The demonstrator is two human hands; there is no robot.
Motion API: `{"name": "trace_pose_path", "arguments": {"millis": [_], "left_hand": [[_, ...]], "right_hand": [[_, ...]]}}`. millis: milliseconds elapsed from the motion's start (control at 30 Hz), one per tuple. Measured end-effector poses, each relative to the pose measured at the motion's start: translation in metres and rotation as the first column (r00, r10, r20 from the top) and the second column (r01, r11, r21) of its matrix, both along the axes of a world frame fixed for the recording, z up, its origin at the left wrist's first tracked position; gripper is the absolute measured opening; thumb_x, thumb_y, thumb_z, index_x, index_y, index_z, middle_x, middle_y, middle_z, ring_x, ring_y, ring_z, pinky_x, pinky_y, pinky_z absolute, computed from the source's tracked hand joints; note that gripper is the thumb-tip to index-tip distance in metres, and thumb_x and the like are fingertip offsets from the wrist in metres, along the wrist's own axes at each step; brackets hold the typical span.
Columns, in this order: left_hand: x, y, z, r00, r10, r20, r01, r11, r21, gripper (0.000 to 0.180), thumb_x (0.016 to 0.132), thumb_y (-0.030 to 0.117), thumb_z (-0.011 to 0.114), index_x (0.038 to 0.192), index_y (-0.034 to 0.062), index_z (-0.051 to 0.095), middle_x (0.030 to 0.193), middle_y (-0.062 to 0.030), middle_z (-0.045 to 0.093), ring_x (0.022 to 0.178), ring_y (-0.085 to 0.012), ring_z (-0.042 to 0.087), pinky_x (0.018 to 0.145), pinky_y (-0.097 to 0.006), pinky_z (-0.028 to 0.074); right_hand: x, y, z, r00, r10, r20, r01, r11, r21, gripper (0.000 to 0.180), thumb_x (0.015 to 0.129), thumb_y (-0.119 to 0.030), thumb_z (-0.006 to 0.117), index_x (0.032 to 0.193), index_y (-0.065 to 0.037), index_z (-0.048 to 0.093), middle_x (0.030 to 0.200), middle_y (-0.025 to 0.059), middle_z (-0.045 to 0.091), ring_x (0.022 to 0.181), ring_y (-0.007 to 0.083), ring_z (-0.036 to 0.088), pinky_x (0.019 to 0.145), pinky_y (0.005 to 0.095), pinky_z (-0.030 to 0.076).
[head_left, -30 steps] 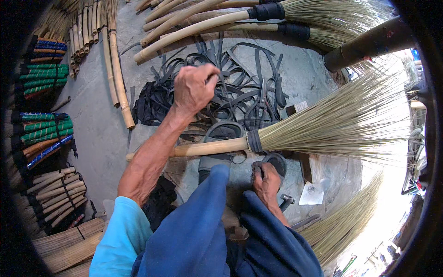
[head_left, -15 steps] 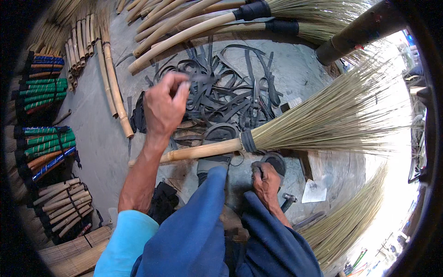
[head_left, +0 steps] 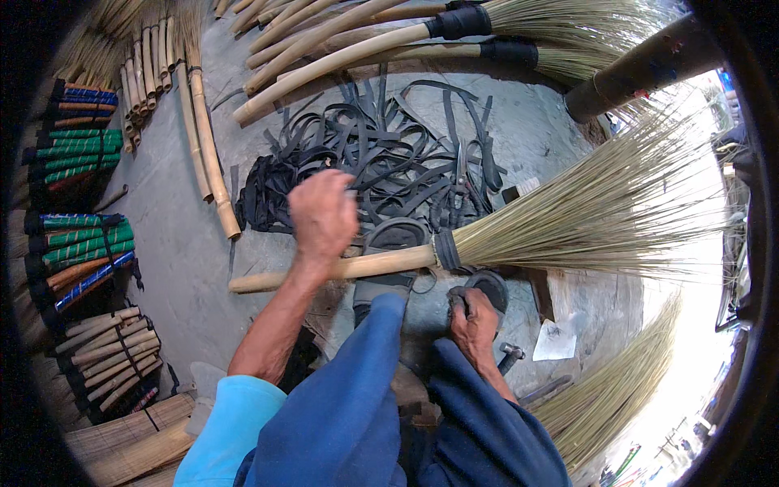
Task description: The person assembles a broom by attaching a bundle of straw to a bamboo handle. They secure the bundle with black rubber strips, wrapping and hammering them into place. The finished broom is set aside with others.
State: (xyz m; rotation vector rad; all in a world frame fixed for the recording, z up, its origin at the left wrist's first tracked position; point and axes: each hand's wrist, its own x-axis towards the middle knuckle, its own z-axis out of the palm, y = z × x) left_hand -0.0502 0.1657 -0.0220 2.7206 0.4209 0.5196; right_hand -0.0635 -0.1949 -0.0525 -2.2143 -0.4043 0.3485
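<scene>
As I judge it, my grass broom (head_left: 519, 226) is partly bound: its head is already fixed to the bamboo handle (head_left: 381, 262) and a narrow dark band (head_left: 447, 249) circles the neck, but the brooms (head_left: 560, 18) beyond wear longer black wraps (head_left: 459, 22), so more wrapping seems left. It lies crosswise, passing across my left sandal (head_left: 396, 235). My hands are well apart: my left hand (head_left: 322, 217), blurred, is raised by the handle, fingers curled, and I cannot tell whether it grips anything; my right hand (head_left: 473, 321) sits low beside my right sandal (head_left: 492, 286), fingers drawn in nearly closed, anything inside hidden
</scene>
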Motion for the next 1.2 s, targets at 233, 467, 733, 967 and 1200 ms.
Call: {"name": "trace_pose_path", "arguments": {"millis": [233,467,733,967,1200], "left_hand": [[0.059,-0.047,-0.035,0.986,-0.159,-0.046,0.160,0.987,0.019,0.030,0.089,0.021,0.081,0.113,0.0046,0.077,0.125,-0.0122,0.073,0.127,-0.0330,0.065,0.110,-0.052,0.044],[0.102,0.020,0.046,0.976,0.198,0.088,0.010,0.366,-0.931,0.015,0.103,0.019,0.078,0.109,0.0059,0.078,0.098,-0.0085,0.084,0.088,-0.0214,0.079,0.082,-0.033,0.060],[0.113,0.039,0.109,0.951,0.282,0.130,0.125,0.034,-0.992,0.025,0.114,0.023,0.063,0.125,0.0018,0.069,0.112,-0.0174,0.083,0.097,-0.0245,0.081,0.090,-0.039,0.067],[0.054,0.028,0.083,0.995,0.086,-0.045,-0.056,0.129,-0.990,0.023,0.113,0.023,0.065,0.117,0.0011,0.071,0.087,-0.0102,0.078,0.076,-0.0189,0.076,0.073,-0.034,0.063],[0.016,0.019,0.019,0.951,0.167,-0.261,-0.191,0.979,-0.068,0.021,0.100,0.013,0.070,0.119,0.0051,0.074,0.096,-0.0134,0.079,0.089,-0.0363,0.075,0.083,-0.051,0.058]], "right_hand": [[-0.001,-0.001,-0.007,0.999,-0.043,-0.031,0.042,0.999,-0.022,0.024,0.088,-0.006,0.070,0.109,-0.005,0.080,0.105,0.0194,0.077,0.101,0.0408,0.075,0.091,0.0460,0.059],[-0.001,-0.003,-0.007,0.999,-0.038,-0.019,0.038,0.999,-0.012,0.022,0.090,-0.006,0.070,0.109,-0.005,0.080,0.105,0.0187,0.077,0.100,0.0409,0.075,0.090,0.0468,0.059],[0.003,-0.003,0.002,0.999,-0.049,-0.006,0.049,0.998,0.040,0.018,0.091,-0.002,0.070,0.106,0.000,0.078,0.102,0.0200,0.077,0.099,0.0412,0.076,0.090,0.0443,0.059],[0.003,-0.003,0.004,0.998,-0.053,-0.027,0.054,0.997,0.047,0.018,0.091,-0.003,0.068,0.106,0.000,0.078,0.103,0.0201,0.077,0.100,0.0413,0.076,0.090,0.0444,0.059],[0.002,-0.002,0.001,0.999,-0.037,-0.010,0.037,0.999,0.017,0.020,0.090,-0.006,0.070,0.108,-0.003,0.079,0.104,0.0197,0.078,0.099,0.0416,0.075,0.089,0.0464,0.059]]}}
